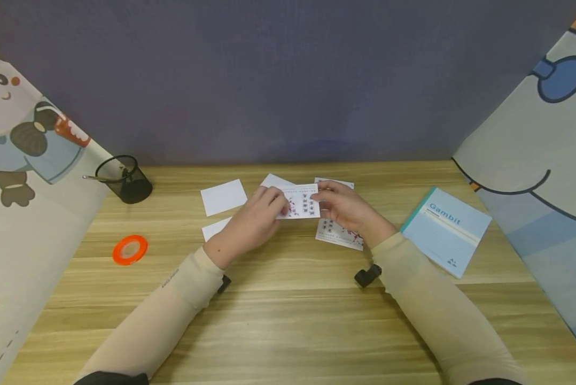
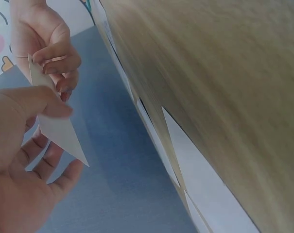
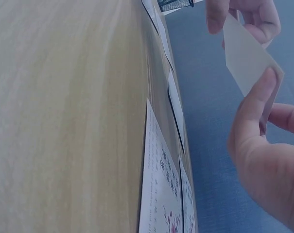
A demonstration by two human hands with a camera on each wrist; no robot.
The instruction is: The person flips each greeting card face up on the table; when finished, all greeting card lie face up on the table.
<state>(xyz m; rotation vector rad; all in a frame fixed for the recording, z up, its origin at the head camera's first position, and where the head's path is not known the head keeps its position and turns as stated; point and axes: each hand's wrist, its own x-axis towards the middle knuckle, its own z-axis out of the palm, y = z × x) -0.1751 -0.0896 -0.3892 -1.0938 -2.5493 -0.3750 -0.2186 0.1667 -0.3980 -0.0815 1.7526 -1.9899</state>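
Observation:
Both hands hold one small card [image 1: 303, 203] raised above the table. Its upper face carries dark characters and a reddish-purple floral print, while the underside [image 2: 61, 136] looks plain in both wrist views. My left hand [image 1: 253, 218] pinches the card's left end, thumb beneath it. At the right end, my right hand [image 1: 349, 207] grips it, thumb [image 3: 263, 90] pressed to the plain face. Below the right hand lies a printed card [image 1: 338, 236] with characters and red blossoms; another card [image 1: 347, 185] is partly hidden behind that hand. A blank white card [image 1: 223, 197] lies left of the left hand.
More white cards lie near the left hand, one beside the forearm [image 1: 214, 230] and one behind the held card [image 1: 275, 180]. A black mesh pen holder [image 1: 133, 184] and an orange tape roll [image 1: 130, 249] stand left. A blue notebook [image 1: 446, 231] lies right.

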